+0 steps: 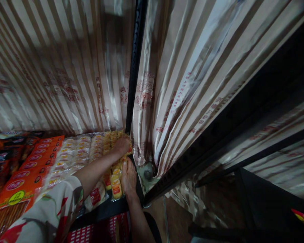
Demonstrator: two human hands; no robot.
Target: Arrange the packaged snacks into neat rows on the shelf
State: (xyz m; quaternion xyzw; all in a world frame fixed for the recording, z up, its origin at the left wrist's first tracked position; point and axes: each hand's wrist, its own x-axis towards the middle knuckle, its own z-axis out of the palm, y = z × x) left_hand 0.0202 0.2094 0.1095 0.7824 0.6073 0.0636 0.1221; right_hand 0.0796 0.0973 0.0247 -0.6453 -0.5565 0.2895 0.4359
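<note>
Packets (117, 186) with yellow contents in clear wrap stand in rows along the right edge of a black shelf (101, 213), from its far right corner by an upright black post (135, 67) down towards its near right corner. Left hand (121, 146) reaches over the far end of these rows, palm down, its fingers bent down among the packets; their tips are blurred and hidden, so how far they are open, and whether they grip one, cannot be told. Right hand (129, 175) lies along the right edge, fingers nearly straight and close together, laid against the outer side of the rows rather than wrapped around a packet. The frontmost yellow packet, just left of the right wrist, shows a red label too blurred to read. To its left, near the front edge, lies a larger clear bag (96, 195) with a red label. Further left come rows of pale packets (82, 148) with small red and yellow marks, then orange bags (27, 172) bearing red ovals with pale lettering, illegible here, and dark bags (15, 145) at the far left. Behind, pleated sheeting (144, 87) carries red drawings and columns of Chinese characters, too soft to read. Below the front edge is a red basket (83, 233) with holes.
</note>
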